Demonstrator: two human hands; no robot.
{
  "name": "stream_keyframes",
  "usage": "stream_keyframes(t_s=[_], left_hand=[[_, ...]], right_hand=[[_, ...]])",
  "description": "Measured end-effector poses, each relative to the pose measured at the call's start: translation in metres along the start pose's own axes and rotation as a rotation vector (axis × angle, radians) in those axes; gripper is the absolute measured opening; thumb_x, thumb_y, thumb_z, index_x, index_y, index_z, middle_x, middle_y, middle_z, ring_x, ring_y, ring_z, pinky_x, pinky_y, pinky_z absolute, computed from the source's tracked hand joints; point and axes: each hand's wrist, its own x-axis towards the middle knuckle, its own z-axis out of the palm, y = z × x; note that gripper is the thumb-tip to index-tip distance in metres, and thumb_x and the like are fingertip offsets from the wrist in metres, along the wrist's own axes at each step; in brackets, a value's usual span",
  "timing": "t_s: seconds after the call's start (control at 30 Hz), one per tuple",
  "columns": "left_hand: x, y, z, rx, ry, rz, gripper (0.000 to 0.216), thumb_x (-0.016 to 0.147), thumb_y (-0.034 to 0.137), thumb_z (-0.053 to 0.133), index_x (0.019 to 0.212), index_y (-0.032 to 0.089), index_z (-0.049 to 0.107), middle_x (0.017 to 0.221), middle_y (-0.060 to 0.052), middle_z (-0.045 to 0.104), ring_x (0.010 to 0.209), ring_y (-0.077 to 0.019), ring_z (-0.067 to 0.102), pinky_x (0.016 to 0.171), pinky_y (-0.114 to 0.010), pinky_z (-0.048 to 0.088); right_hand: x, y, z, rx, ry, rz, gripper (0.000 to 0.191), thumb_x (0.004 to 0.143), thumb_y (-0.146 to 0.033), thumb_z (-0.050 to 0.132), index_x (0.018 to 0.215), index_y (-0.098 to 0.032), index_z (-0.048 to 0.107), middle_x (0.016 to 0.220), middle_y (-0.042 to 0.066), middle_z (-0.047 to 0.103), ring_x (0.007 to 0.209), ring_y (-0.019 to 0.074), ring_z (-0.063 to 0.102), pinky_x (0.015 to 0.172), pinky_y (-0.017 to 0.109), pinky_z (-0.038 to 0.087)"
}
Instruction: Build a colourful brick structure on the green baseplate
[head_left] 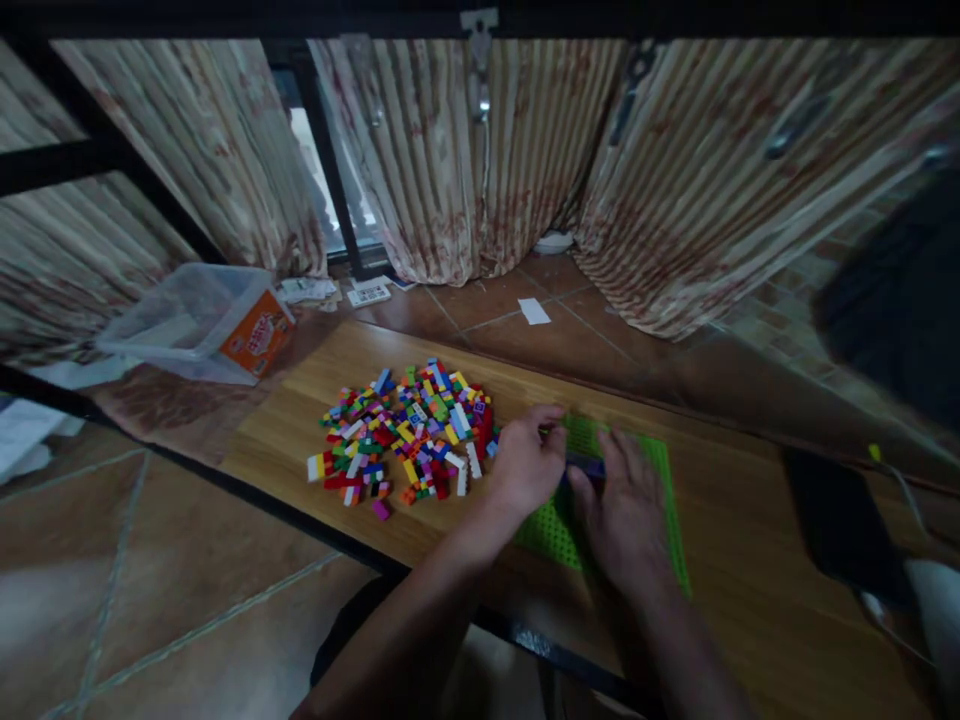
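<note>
Left hand (529,462): curled beside a dark block (587,466)
Right hand (628,505): lay at its four o'clock
Fingers: clamped or apart, couldn't tell

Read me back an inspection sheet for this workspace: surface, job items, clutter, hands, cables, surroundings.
Surface: wooden table, dark-edged.
Job's things: mixed-colour brick pile to the left of a green baseplate; a dark piece between the hands.
Clutter: dark flat object at the table's right; white paper on the floor.
Hands: left hand and right hand over the baseplate, at the dark piece; grip unclear.
Cables: white cable beside the dark flat object.
Surroundings: striped curtains, tiled floor, clear plastic bin with an orange label.
</note>
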Motion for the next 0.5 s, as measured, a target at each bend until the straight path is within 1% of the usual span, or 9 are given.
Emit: stream_keyframes(t_s=[0.1, 0.2, 0.4, 0.5], left_hand=[[-0.003, 0.004, -0.001, 0.007, -0.019, -0.027, 0.027, 0.086, 0.016, 0.053, 0.11, 0.016, 0.067, 0.104, -0.007, 0.075, 0.095, -0.0167, 0.07, 0.091, -0.027, 0.054], [-0.006, 0.008, -0.002, 0.039, -0.037, -0.056, 0.03, 0.087, 0.017, 0.052, 0.112, 0.018, 0.067, 0.105, -0.006, 0.075, 0.096, -0.0163, 0.07, 0.091, -0.027, 0.054], [-0.01, 0.01, -0.003, 0.052, -0.083, -0.054, 0.033, 0.086, 0.019, 0.05, 0.113, 0.017, 0.068, 0.105, -0.007, 0.075, 0.093, -0.0177, 0.07, 0.089, -0.03, 0.055], [-0.012, 0.01, -0.001, 0.034, -0.124, -0.058, 0.034, 0.086, 0.02, 0.048, 0.114, 0.017, 0.068, 0.103, -0.006, 0.075, 0.093, -0.0172, 0.07, 0.089, -0.029, 0.055]], right_hand=[[-0.007, -0.01, 0.012, -0.155, -0.125, -0.081, 0.057, 0.096, -0.037, 0.033, 0.148, -0.012, 0.036, 0.153, 0.018, 0.039, 0.146, 0.0317, 0.027, 0.114, 0.058, 0.025], [-0.01, -0.011, 0.018, -0.261, -0.206, -0.112, 0.058, 0.095, -0.032, 0.031, 0.148, -0.011, 0.034, 0.154, 0.017, 0.038, 0.147, 0.0312, 0.025, 0.114, 0.058, 0.023], [-0.01, -0.007, 0.019, -0.349, -0.242, -0.119, 0.058, 0.094, -0.029, 0.025, 0.146, -0.006, 0.038, 0.154, 0.018, 0.038, 0.146, 0.0318, 0.026, 0.113, 0.058, 0.024], [-0.012, -0.004, 0.022, -0.38, -0.237, -0.133, 0.057, 0.093, -0.027, 0.027, 0.144, -0.006, 0.041, 0.153, 0.018, 0.04, 0.145, 0.0314, 0.027, 0.114, 0.056, 0.023]])
